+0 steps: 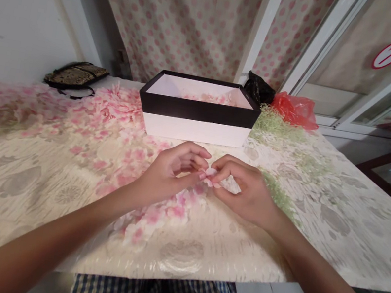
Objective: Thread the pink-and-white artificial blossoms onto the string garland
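A small pink and white flower is pinched between my two hands above the table's middle. My left hand holds its left side with thumb and fingertips. On the flower's right side, my right hand grips with thumb and forefinger. Just beyond them stands a white box with a black rim, with pale pink petals visible inside. Loose pink and white petals lie on the table below and left of my hands.
The patterned tablecloth covers the table. A pink petal heap spreads left of the box, near a dark patterned bag. Green shredded strands, a black plastic bag and a red one lie right.
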Demonstrator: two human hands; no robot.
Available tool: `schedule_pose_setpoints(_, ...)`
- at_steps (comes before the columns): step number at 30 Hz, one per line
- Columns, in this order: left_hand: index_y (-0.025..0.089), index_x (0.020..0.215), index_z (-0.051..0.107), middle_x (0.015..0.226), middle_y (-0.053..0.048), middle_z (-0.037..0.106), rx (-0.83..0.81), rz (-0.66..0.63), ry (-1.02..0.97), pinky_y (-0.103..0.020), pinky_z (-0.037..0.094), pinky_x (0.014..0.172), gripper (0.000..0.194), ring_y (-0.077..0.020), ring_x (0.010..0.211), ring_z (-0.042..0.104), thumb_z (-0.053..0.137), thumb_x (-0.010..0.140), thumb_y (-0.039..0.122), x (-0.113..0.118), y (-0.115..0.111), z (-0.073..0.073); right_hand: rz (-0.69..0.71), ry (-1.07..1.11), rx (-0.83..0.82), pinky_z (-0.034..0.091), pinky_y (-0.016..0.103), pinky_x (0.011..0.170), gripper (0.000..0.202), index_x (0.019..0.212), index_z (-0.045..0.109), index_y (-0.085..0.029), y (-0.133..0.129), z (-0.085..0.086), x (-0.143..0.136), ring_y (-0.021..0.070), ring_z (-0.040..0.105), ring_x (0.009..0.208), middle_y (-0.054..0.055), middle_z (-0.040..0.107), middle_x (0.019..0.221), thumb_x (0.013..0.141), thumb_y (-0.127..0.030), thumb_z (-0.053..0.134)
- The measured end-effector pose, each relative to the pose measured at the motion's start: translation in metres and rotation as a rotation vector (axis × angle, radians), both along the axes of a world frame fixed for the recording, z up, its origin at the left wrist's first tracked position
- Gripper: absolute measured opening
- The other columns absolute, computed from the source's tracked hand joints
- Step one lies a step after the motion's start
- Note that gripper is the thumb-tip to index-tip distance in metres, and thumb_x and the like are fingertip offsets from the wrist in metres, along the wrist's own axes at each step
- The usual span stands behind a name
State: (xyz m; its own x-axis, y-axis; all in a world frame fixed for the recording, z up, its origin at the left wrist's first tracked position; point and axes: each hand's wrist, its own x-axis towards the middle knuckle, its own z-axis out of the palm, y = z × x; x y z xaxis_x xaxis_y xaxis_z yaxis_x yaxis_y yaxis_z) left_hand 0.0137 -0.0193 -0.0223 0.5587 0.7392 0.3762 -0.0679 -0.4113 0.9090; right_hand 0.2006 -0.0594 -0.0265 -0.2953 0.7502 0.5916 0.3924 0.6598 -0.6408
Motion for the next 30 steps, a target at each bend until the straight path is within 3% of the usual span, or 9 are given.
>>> schedule_pose_setpoints(4,0.016,0.101,0.055,0.086,-0.001,0.062,0.091,-0.008,0.014,-0.020,0.052,0.078,0.024,-0.0094,0.080,0.062,0.064,0.079,0.012,0.001,-0.001,-0.001,0.017,0.030,-0.060,0.045,0.027,0.070,0.013,0.072,0.054,-0.018,0.000,-0.002,-0.001,0.0129,0.061,0.076,0.000,0.062,0.081,0.075,-0.009,0.062)
schedule_pose_setpoints(9,0.018,0.102,0.058,0.089,-0.002,0.064,0.323,-0.014,0.024,-0.022,0.053,0.080,0.025,-0.0107,0.084,0.064,0.061,0.080,0.006,0.001,-0.001,-0.007,0.012,0.111,-0.239,0.044,0.025,0.066,0.012,0.089,0.053,-0.022,0.000,-0.006,-0.003,0.0121,0.057,0.075,-0.002,0.059,0.083,0.081,-0.013,0.057)
schedule_pose_setpoints(11,0.018,0.102,0.058,0.092,-0.003,0.064,0.355,-0.019,0.033,-0.023,0.053,0.080,0.025,-0.0117,0.085,0.064,0.060,0.080,0.006,0.001,-0.001,-0.007,0.013,0.092,-0.263,0.044,0.026,0.066,0.009,0.088,0.055,-0.021,0.001,-0.007,-0.002,0.0121,0.057,0.074,-0.002,0.060,0.082,0.083,-0.014,0.055)
schedule_pose_setpoints(14,0.017,0.101,0.058,0.094,-0.004,0.064,0.273,0.051,0.039,-0.024,0.053,0.077,0.018,-0.0133,0.086,0.065,0.059,0.083,0.012,-0.001,-0.002,-0.002,-0.113,0.102,-0.198,0.044,0.027,0.067,0.008,0.078,0.055,-0.020,0.006,-0.006,0.004,0.0127,0.058,0.072,-0.002,0.060,0.077,0.083,-0.013,0.056)
schedule_pose_setpoints(17,0.017,0.096,0.059,0.092,-0.005,0.063,0.176,0.145,0.014,-0.026,0.053,0.074,0.010,-0.0150,0.084,0.064,0.057,0.086,0.018,-0.003,-0.001,0.004,-0.349,0.243,-0.107,0.046,0.030,0.069,0.008,0.079,0.051,-0.021,0.015,-0.005,0.017,0.0151,0.062,0.075,-0.001,0.062,0.077,0.084,-0.018,0.056)
schedule_pose_setpoints(19,0.016,0.092,0.059,0.087,-0.005,0.062,0.132,0.190,-0.011,-0.028,0.052,0.072,0.008,-0.0156,0.080,0.064,0.056,0.087,0.021,-0.003,0.002,0.006,-0.409,0.285,-0.098,0.048,0.032,0.072,0.009,0.081,0.047,-0.022,0.021,-0.006,0.025,0.0171,0.064,0.080,0.000,0.063,0.080,0.086,-0.021,0.054)
schedule_pose_setpoints(26,0.015,0.084,0.061,0.076,-0.003,0.061,0.090,0.245,0.022,-0.025,0.049,0.066,0.009,-0.0129,0.072,0.060,0.054,0.087,0.021,-0.002,0.012,0.003,-0.342,-0.093,-0.212,0.044,0.033,0.072,0.004,0.084,0.046,-0.023,0.028,-0.010,0.036,0.0206,0.064,0.083,0.001,0.064,0.083,0.087,-0.022,0.048)
schedule_pose_setpoints(30,0.015,0.083,0.061,0.075,-0.002,0.061,0.089,0.247,0.039,-0.024,0.048,0.066,0.012,-0.0126,0.071,0.059,0.054,0.088,0.023,-0.004,0.015,0.001,-0.290,-0.172,-0.259,0.043,0.034,0.072,0.003,0.083,0.048,-0.023,0.026,-0.012,0.035,0.0207,0.063,0.079,0.001,0.064,0.079,0.085,-0.021,0.049)
